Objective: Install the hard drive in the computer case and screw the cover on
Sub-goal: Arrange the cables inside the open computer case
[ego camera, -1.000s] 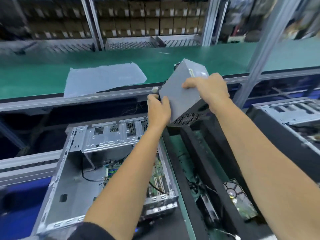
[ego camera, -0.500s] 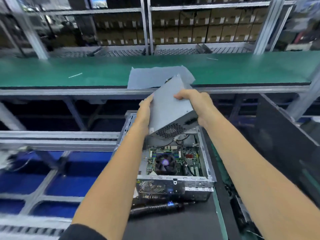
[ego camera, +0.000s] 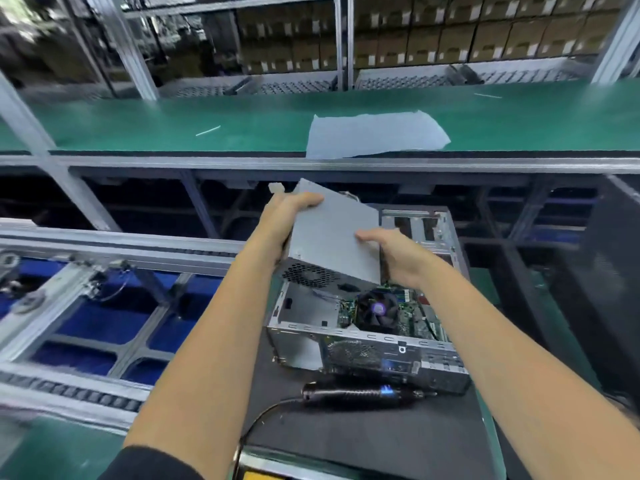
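Black matting lies nearest, with an electric screwdriver on it just before the open computer case. Above the case's rear the grey metal box hangs tilted, the left hand clasping its left edge and the right hand gripping its right edge. Beyond, a pale sheet rests on the green belt.

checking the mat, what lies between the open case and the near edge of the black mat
In the head view, a black electric screwdriver with its cable lies on the black mat, just before the case.
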Tool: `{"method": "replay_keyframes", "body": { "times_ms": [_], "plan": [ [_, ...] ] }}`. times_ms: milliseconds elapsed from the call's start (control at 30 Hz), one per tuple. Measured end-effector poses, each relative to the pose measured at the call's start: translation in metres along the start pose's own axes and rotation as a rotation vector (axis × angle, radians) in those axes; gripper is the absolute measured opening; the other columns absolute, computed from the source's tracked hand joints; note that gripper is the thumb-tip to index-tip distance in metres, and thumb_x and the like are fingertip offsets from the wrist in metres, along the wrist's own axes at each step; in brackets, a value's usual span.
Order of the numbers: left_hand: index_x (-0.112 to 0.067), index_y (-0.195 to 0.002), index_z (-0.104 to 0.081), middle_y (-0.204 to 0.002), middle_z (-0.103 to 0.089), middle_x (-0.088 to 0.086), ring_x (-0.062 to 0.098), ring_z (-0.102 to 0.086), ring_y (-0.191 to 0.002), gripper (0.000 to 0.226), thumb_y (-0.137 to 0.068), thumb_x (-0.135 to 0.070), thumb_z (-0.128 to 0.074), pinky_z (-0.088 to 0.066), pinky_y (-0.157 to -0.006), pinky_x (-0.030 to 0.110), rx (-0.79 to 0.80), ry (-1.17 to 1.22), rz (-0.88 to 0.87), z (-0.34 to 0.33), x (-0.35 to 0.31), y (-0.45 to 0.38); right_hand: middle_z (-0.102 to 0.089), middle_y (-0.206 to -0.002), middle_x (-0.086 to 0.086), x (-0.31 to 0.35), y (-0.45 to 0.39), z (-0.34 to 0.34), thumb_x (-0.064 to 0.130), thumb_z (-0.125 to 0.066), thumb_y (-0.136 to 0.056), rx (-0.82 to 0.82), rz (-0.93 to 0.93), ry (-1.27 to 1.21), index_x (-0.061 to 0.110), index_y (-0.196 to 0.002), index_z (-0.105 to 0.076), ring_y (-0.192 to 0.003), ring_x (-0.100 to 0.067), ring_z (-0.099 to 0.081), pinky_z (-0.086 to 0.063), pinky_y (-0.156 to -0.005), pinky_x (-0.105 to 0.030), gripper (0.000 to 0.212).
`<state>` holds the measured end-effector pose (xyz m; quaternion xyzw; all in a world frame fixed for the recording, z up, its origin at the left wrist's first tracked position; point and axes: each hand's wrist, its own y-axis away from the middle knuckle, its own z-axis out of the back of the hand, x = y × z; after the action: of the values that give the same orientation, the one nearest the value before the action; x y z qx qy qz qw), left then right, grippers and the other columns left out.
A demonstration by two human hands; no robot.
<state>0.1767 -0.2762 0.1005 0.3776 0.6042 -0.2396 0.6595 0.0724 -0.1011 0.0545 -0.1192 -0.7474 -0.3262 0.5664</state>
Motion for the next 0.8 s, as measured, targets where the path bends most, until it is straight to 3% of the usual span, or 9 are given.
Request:
{"method": "replay_keyframes", "body": {
  "times_ms": [67, 167, 333, 400, 467, 567, 633, 700, 800],
  "plan": [
    [-0.016, -0.112, -0.056, -0.108, -0.064, 0.006, 0.027, -0.066, -0.089, 0.066, -0.057, -0.048, -0.075, -0.055, -0.076, 0.044, -0.137, -0.369, -0.060, 0.001, 0.000, 0.000, -0.064, -0.120, -0.003, -0.002, -0.013, -0.007, 0.031, -0.067, -0.090, -0.099, -0.014, 0.219, 0.011, -0.123, -0.060, -0.104, -0.021, -0.063, -0.050, -0.090, -0.035, 0.039],
    [-0.028, -0.110, -0.050, -0.106, -0.047, 0.000, 0.023, -0.056, -0.088, 0.070, -0.052, -0.064, -0.067, -0.043, -0.071, 0.037, -0.213, -0.789, -0.122, -0.002, 0.007, 0.002, -0.061, -0.116, -0.006, -0.010, -0.028, -0.018, 0.033, -0.066, -0.091, -0.164, -0.056, 0.317, 0.014, -0.121, -0.053, -0.100, -0.022, -0.062, -0.050, -0.088, -0.032, 0.038],
    [-0.029, -0.128, -0.045, -0.121, -0.044, 0.009, 0.033, -0.052, -0.105, 0.076, -0.062, -0.062, -0.064, -0.041, -0.081, 0.038, -0.219, -1.016, -0.142, -0.013, 0.025, -0.006, -0.060, -0.122, -0.002, -0.026, -0.044, -0.025, 0.027, -0.058, -0.097, -0.157, -0.093, 0.372, 0.018, -0.126, -0.053, -0.108, -0.016, -0.060, -0.049, -0.090, -0.029, 0.031],
    [-0.027, -0.128, -0.047, -0.122, -0.044, 0.011, 0.034, -0.052, -0.106, 0.074, -0.064, -0.059, -0.064, -0.039, -0.083, 0.038, -0.242, -1.092, -0.165, -0.021, 0.030, -0.007, -0.062, -0.123, -0.003, -0.032, -0.047, -0.022, 0.018, -0.056, -0.099, -0.145, -0.075, 0.345, 0.014, -0.129, -0.054, -0.108, -0.016, -0.061, -0.051, -0.084, -0.024, 0.031],
    [-0.024, -0.123, -0.050, -0.118, -0.046, 0.011, 0.034, -0.052, -0.104, 0.068, -0.065, -0.057, -0.063, -0.036, -0.078, 0.037, -0.271, -1.157, -0.195, -0.030, 0.034, -0.006, -0.066, -0.114, -0.005, -0.037, -0.050, -0.018, 0.008, -0.055, -0.099, -0.121, -0.063, 0.293, 0.007, -0.127, -0.057, -0.095, -0.015, -0.065, -0.054, -0.073, -0.020, 0.028],
    [-0.021, -0.112, -0.054, -0.111, -0.047, 0.010, 0.033, -0.051, -0.096, 0.059, -0.065, -0.055, -0.063, -0.031, -0.072, 0.036, -0.313, -1.260, -0.230, -0.040, 0.039, -0.006, -0.068, -0.110, -0.019, -0.042, -0.052, -0.016, -0.002, -0.054, -0.095, -0.081, -0.059, 0.344, -0.004, -0.118, -0.060, -0.090, -0.023, -0.066, -0.057, -0.073, -0.025, 0.024],
    [-0.020, -0.110, -0.055, -0.108, -0.049, 0.011, 0.032, -0.051, -0.092, 0.055, -0.066, -0.053, -0.061, -0.030, -0.070, 0.035, -0.335, -1.333, -0.247, -0.046, 0.044, -0.005, -0.068, -0.090, -0.018, -0.044, -0.052, -0.019, -0.007, -0.053, -0.093, -0.061, -0.063, 0.390, -0.007, -0.099, -0.062, -0.078, -0.021, -0.067, -0.057, -0.067, -0.025, 0.011],
    [-0.021, -0.111, -0.055, -0.105, -0.049, 0.011, 0.031, -0.051, -0.090, 0.053, -0.067, -0.050, -0.059, -0.029, -0.069, 0.034, -0.340, -1.425, -0.258, -0.052, 0.053, -0.004, -0.061, -0.067, -0.009, -0.048, -0.052, -0.022, -0.013, -0.048, -0.090, -0.041, -0.089, 0.429, -0.002, -0.079, -0.059, -0.061, -0.015, -0.063, -0.053, -0.054, -0.019, 0.019],
    [-0.019, -0.108, -0.055, -0.099, -0.049, 0.010, 0.028, -0.048, -0.084, 0.050, -0.066, -0.048, -0.057, -0.030, -0.066, 0.033, -0.340, -1.534, -0.247, -0.057, 0.069, -0.002, -0.057, -0.075, -0.013, -0.059, -0.052, -0.024, -0.019, -0.042, -0.088, 0.057, -0.143, 0.459, -0.004, -0.092, -0.059, -0.067, -0.020, -0.057, -0.052, -0.055, -0.019, 0.023]
  ]
}}
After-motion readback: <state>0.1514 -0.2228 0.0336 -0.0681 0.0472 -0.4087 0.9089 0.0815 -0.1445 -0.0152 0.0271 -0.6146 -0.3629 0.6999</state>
